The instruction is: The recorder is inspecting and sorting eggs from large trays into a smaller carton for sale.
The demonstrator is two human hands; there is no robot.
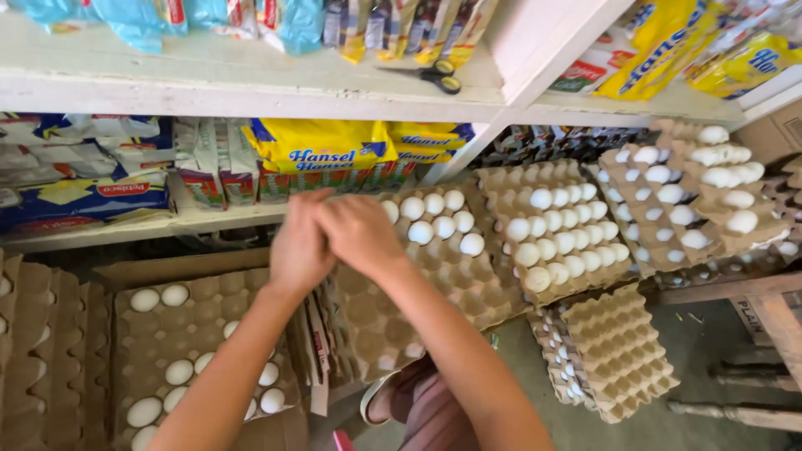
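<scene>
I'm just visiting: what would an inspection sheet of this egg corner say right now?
Surface: white wooden shelves, worn paint.
Job's things: tilted cardboard egg tray, a few white eggs at its top end.
Clutter: scissors, yellow snack packs, fuller tray, box tray.
Grippers: left hand and right hand pressed together over the tray; anything held is hidden.
Cables: nothing seen.
Surroundings: concrete floor, wooden furniture legs at right.

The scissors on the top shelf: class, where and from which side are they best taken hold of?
By the black and yellow loop handles of the scissors, probably from the right. They lie flat on the white shelf, handles right, closed blades pointing left, nothing around the handles.
</scene>
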